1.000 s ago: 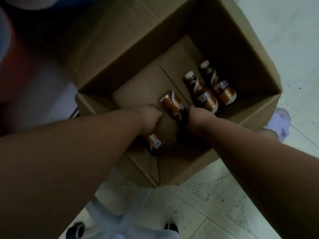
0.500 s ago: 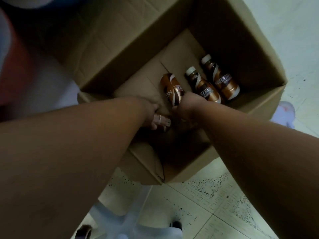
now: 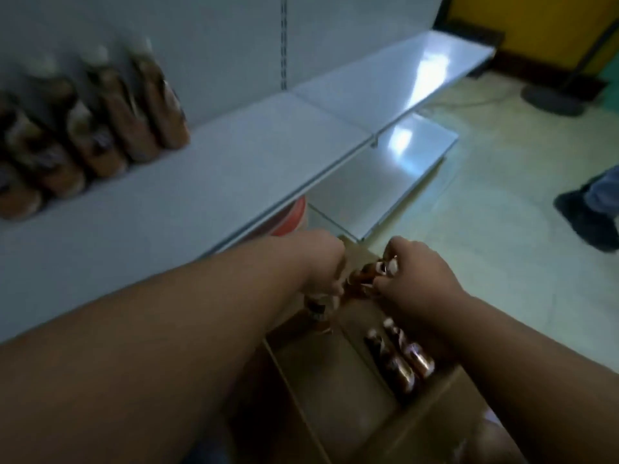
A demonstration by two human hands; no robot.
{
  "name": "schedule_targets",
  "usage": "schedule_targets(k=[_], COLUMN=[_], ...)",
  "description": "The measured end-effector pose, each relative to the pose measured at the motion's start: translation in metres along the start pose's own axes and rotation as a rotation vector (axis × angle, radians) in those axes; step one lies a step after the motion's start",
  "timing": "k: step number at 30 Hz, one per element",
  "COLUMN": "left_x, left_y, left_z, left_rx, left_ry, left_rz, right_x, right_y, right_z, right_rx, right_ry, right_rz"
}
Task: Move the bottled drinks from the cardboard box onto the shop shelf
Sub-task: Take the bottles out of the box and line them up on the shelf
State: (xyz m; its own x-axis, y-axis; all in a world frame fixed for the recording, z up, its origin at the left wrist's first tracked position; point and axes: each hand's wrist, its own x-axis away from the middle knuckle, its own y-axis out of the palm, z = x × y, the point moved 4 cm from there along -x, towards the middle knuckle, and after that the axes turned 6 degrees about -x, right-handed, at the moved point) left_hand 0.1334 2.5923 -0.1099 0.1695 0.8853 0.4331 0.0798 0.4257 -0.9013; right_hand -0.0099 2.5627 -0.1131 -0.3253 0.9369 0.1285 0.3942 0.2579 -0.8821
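Observation:
My left hand (image 3: 321,262) is closed around a brown bottled drink (image 3: 316,309) that hangs below the fist, above the open cardboard box (image 3: 338,406). My right hand (image 3: 415,279) grips another brown bottle (image 3: 368,274) by its upper part, close beside the left hand. Two more brown bottles (image 3: 400,358) with white caps lie on the box floor under my right wrist. The white shop shelf (image 3: 207,169) runs across the view, and several brown bottles (image 3: 100,128) stand on it at the far left, blurred.
A lower white shelf (image 3: 385,175) juts out beyond the box. A red and white tub (image 3: 291,219) sits under the upper shelf. A person's dark shoe (image 3: 586,219) stands on the tiled floor at right. A fan base (image 3: 552,98) rests at the back right.
My view has swung up from the box to the shelf. Both hands have risen out of the box, each with a bottle; two bottles stay on the box floor.

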Motion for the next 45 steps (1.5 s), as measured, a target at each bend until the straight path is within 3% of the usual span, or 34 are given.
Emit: schedule_targets(k=[5,9,19,27,37,41,45], left_x=[0.061,0.071,0.006,-0.013,0.000,0.002,0.017], left_y=[-0.106,-0.153,-0.161,-0.161,-0.150,-0.142,-0.138], left_z=[-0.057,-0.112,-0.243,-0.293,-0.286,-0.248,-0.184], left_rx=[0.127,0.223,0.023,-0.146,-0.216,-0.173,-0.141], left_ry=[-0.111,-0.191,-0.375,-0.471,-0.590,-0.462,-0.441], left_rz=[0.433,0.601,0.607,0.626,0.830,0.940,0.950], right_x=[-0.018,-0.059,-0.200,-0.262,-0.280,-0.246,-0.192], right_y=[-0.085,-0.119,-0.084,-0.036,-0.033,-0.073,-0.110], right_z=[-0.088,-0.145,-0.252,-0.297,-0.305,-0.278,-0.230], right_rx=[0.020,0.018,0.008,0.051,-0.053,-0.032,0.004], right_ry=[-0.184,-0.294,-0.569,-0.667,-0.658,-0.645,-0.585], right_rz=[0.232,0.268,0.094,-0.006,0.029,0.124,0.199])
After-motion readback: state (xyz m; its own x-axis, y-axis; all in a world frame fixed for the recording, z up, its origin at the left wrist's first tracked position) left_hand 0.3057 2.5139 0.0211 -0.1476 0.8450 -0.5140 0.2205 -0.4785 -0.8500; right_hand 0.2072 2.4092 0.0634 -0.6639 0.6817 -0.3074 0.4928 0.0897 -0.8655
